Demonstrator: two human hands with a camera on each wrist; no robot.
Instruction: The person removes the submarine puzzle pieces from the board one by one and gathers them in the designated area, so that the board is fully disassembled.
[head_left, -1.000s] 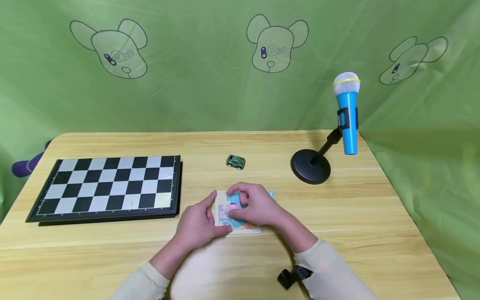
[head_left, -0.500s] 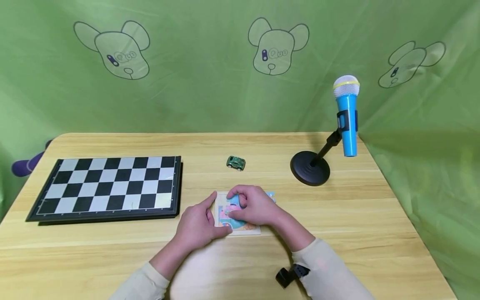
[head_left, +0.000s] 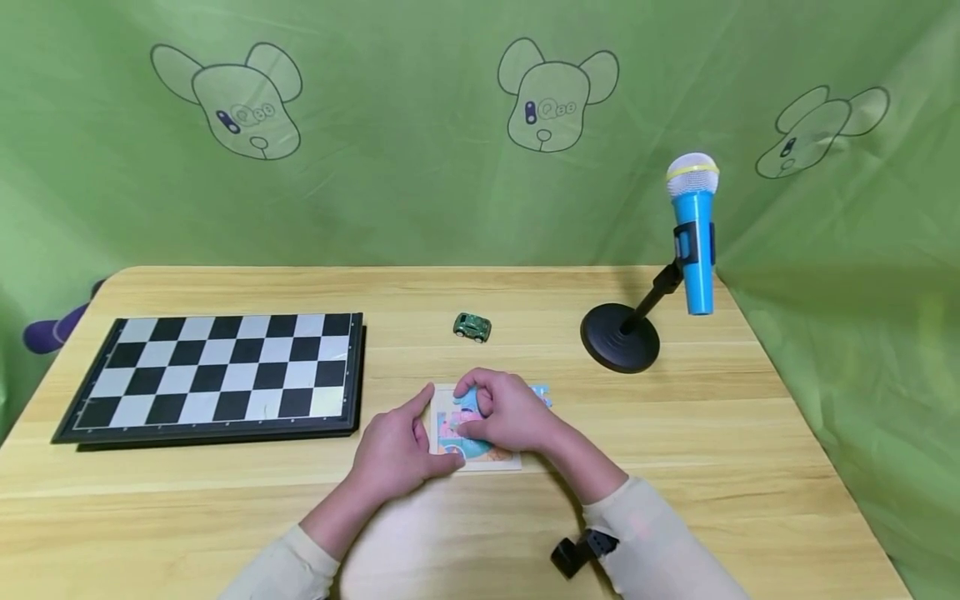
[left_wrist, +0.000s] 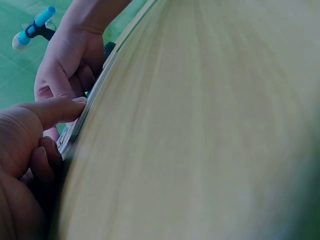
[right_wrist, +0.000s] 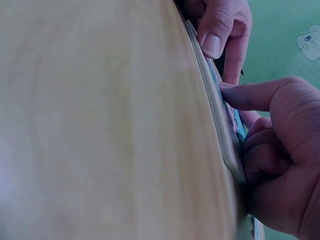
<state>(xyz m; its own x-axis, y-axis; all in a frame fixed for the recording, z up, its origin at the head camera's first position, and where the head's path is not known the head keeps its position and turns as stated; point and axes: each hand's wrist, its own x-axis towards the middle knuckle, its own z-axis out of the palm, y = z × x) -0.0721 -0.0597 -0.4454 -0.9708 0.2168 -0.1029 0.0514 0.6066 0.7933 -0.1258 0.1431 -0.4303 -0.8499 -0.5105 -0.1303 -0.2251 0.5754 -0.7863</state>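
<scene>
Cardboard with a bright cartoon print, the puzzle board (head_left: 476, 435) lies flat on the wooden table (head_left: 720, 433) just in front of me, near the front edge. My right hand (head_left: 507, 412) rests on top of it, fingers curled, thumb pressing on the printed face. My left hand (head_left: 395, 450) steadies its left side, index finger stretched along the edge and thumb against the near corner. A loose blue piece (head_left: 542, 392) peeks out just beyond my right knuckles.

Pale wood grain runs across the tabletop, and a green cloth backdrop (head_left: 420, 150) printed with bear heads closes off the room behind and to the right.

My hands cover most of the picture, so I cannot tell what it shows; both wrist views are blurred and show little beyond fingers against the board's rim.

Farther out, a small green toy car (head_left: 472, 326) sits beyond the board, a chessboard (head_left: 217, 371) lies well to the left, and a blue microphone (head_left: 693, 233) leans on its black stand (head_left: 621, 335) to the right. Bare wood lies between them.
</scene>
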